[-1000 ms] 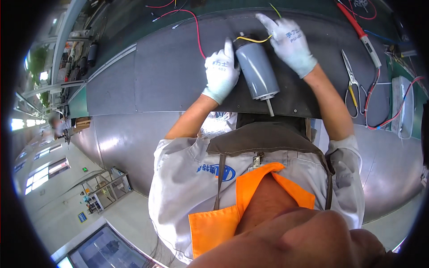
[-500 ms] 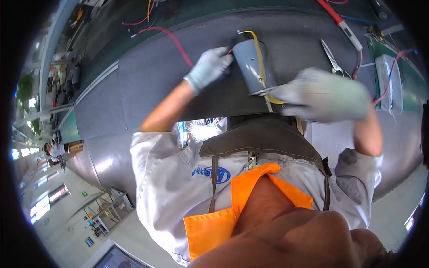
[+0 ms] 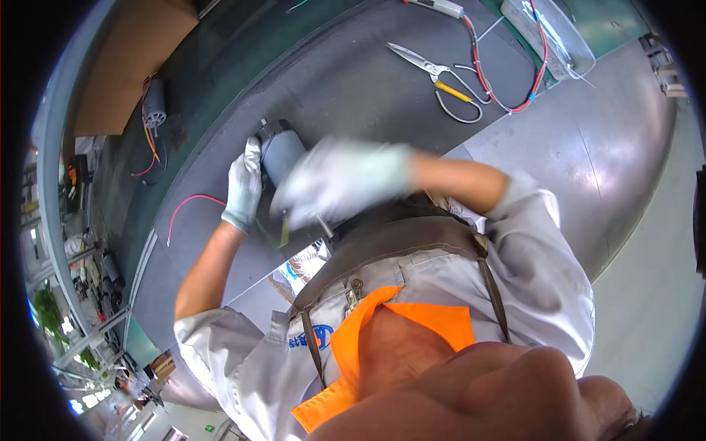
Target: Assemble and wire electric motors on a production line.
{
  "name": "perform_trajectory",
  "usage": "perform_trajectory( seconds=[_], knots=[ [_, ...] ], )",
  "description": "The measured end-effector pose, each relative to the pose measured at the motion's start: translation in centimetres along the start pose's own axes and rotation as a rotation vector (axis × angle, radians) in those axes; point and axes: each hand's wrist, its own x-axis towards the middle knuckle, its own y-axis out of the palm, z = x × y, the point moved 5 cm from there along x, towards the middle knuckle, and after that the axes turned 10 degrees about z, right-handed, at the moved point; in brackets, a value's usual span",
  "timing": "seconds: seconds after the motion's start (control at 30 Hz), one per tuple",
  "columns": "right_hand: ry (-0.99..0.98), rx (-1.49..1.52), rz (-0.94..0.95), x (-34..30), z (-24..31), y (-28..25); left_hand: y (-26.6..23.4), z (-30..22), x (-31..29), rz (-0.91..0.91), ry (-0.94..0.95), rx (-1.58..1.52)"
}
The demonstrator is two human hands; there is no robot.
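Note:
A grey cylindrical motor (image 3: 283, 156) with a black end cap lies on the dark bench mat, its metal shaft (image 3: 326, 226) pointing toward me. My left hand (image 3: 244, 184), in a white glove, has its fingers closed at the left side of the motor by the cap. A red wire (image 3: 193, 197) runs out leftward from behind that hand. My gloved right hand (image 3: 342, 180) is smeared by motion across the motor's right side and shaft end, hiding much of it. Beneath the right hand, a yellow strip (image 3: 284, 231) shows near the shaft; whether that hand holds it is unclear.
Scissors with a yellow-wrapped handle (image 3: 441, 82) lie on the mat at the far right. Beyond them are red cables (image 3: 482, 66) and a clear plastic tray (image 3: 559, 37). At the far left, another motor (image 3: 153, 103) with leads sits beside a cardboard sheet (image 3: 125, 66).
The view has turned, shifting the bench things. My right hand has moved leftward over the motor. The yellow strip, earlier lying along the motor, now shows below that hand.

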Motion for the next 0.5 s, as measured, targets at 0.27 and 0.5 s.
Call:
perform_trajectory(
  seconds=[0.27, 0.5],
  knots=[
    [1.213, -0.624, -0.477, -29.8, -10.3, -20.9, 2.2, -1.7, 2.4, -0.053, 0.244, 0.303],
    [1.023, -0.822, 0.030, -27.0, -12.9, -19.8, 3.8, -2.8, 1.3, 0.016, 0.285, 0.327]
  ],
)
